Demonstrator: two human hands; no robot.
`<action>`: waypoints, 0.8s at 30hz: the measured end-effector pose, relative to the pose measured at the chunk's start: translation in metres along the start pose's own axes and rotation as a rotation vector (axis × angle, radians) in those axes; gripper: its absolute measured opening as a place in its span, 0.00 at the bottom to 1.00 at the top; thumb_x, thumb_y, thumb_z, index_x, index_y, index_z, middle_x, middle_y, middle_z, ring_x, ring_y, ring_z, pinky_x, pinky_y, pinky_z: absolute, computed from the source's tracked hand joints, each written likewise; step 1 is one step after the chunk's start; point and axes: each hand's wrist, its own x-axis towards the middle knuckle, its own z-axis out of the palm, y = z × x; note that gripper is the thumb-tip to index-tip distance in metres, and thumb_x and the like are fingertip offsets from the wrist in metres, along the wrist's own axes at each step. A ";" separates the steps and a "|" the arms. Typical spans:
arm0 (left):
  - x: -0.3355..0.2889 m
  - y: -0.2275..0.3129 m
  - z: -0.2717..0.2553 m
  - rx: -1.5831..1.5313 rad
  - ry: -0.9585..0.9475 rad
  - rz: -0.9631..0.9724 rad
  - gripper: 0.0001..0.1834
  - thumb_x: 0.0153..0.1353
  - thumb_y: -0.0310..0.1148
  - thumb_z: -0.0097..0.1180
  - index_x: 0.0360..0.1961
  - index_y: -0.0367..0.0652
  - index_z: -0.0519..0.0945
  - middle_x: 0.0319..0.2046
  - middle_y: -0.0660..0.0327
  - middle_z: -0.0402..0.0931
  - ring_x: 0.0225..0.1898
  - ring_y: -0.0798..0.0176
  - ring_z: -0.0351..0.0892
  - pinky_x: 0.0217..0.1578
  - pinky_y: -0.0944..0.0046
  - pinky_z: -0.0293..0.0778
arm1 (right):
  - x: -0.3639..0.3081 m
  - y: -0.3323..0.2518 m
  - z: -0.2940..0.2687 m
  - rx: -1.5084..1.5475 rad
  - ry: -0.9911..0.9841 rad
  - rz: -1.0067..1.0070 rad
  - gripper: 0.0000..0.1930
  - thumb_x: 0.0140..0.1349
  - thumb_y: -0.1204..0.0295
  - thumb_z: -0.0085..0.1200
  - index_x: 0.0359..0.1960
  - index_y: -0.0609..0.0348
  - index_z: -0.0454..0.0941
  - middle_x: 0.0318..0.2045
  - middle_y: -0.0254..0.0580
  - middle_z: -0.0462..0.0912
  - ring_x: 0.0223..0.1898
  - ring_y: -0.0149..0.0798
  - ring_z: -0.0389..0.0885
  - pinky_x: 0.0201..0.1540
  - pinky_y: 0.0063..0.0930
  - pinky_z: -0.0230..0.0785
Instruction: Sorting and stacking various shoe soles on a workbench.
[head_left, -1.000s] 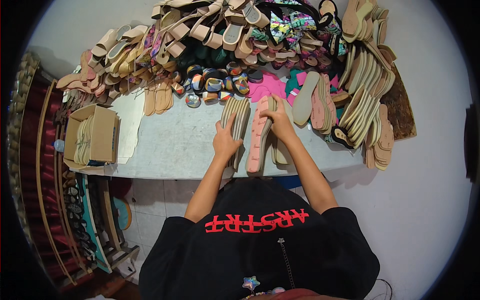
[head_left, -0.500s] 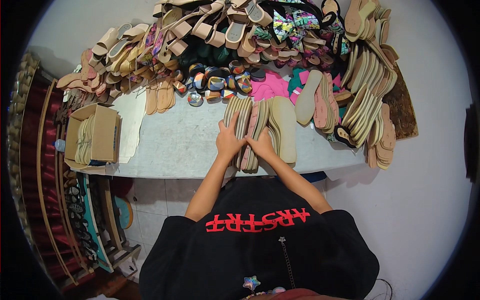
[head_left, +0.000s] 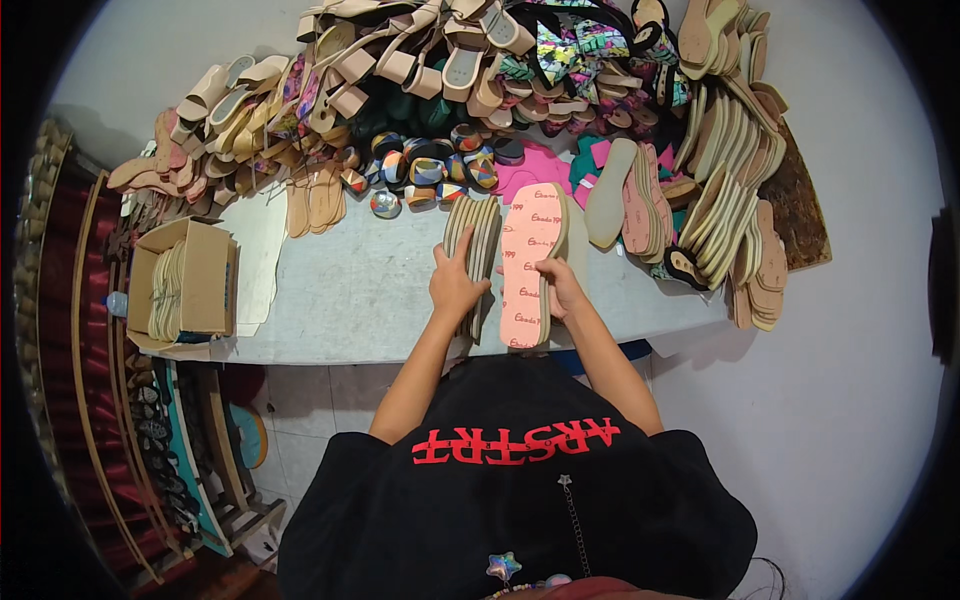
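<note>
Left hand [head_left: 458, 284]: gripping thin beige shoe soles [head_left: 480, 222], on edge
Right hand [head_left: 564, 288]: gripping long pink, red-printed shoe soles [head_left: 524, 270]

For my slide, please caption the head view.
Left hand on a row of soles, right hand holding pink-topped soles.

White wall [head_left: 860, 330] shows at the right and behind the table [head_left: 330, 310], whose top is pale grey. Light floor tiles [head_left: 302, 392] with thin joints lie below. At left, slim wooden poles [head_left: 79, 300] stand before dark red cloth [head_left: 96, 320], near a turquoise strip [head_left: 196, 470] and timber frame [head_left: 226, 440]. A soft shadow falls beside the table's right end.
</note>
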 end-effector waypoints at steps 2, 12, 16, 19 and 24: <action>0.002 -0.001 0.002 -0.010 0.009 0.012 0.53 0.31 0.32 0.65 0.61 0.72 0.53 0.48 0.47 0.58 0.31 0.42 0.75 0.31 0.52 0.74 | -0.010 -0.007 0.023 0.199 -0.057 0.008 0.27 0.51 0.74 0.43 0.54 0.69 0.57 0.50 0.63 0.68 0.45 0.54 0.76 0.44 0.45 0.73; 0.000 0.003 -0.003 -0.013 0.014 0.018 0.52 0.30 0.32 0.65 0.60 0.71 0.54 0.47 0.45 0.58 0.31 0.42 0.75 0.31 0.53 0.74 | -0.030 -0.049 0.000 -0.761 0.621 -0.130 0.38 0.41 0.68 0.65 0.50 0.69 0.54 0.46 0.64 0.68 0.49 0.52 0.70 0.47 0.40 0.67; 0.000 0.004 -0.002 -0.004 0.028 0.024 0.52 0.31 0.32 0.65 0.61 0.72 0.54 0.47 0.44 0.58 0.31 0.41 0.75 0.31 0.52 0.74 | -0.020 -0.044 -0.009 -1.324 0.879 -0.373 0.39 0.36 0.70 0.68 0.47 0.67 0.54 0.43 0.67 0.66 0.47 0.57 0.68 0.51 0.43 0.61; 0.000 0.003 -0.002 -0.018 0.020 0.025 0.52 0.31 0.32 0.65 0.61 0.72 0.54 0.46 0.45 0.58 0.31 0.41 0.75 0.31 0.53 0.74 | -0.005 -0.032 -0.007 -1.503 0.971 -0.369 0.40 0.35 0.70 0.68 0.48 0.66 0.54 0.43 0.65 0.66 0.47 0.61 0.66 0.50 0.45 0.61; 0.000 0.001 0.000 -0.023 0.025 0.032 0.51 0.31 0.32 0.64 0.61 0.71 0.54 0.45 0.45 0.58 0.31 0.42 0.75 0.30 0.53 0.74 | -0.004 -0.024 0.005 -1.574 1.024 -0.185 0.39 0.36 0.71 0.67 0.49 0.65 0.54 0.45 0.64 0.65 0.47 0.62 0.65 0.51 0.46 0.60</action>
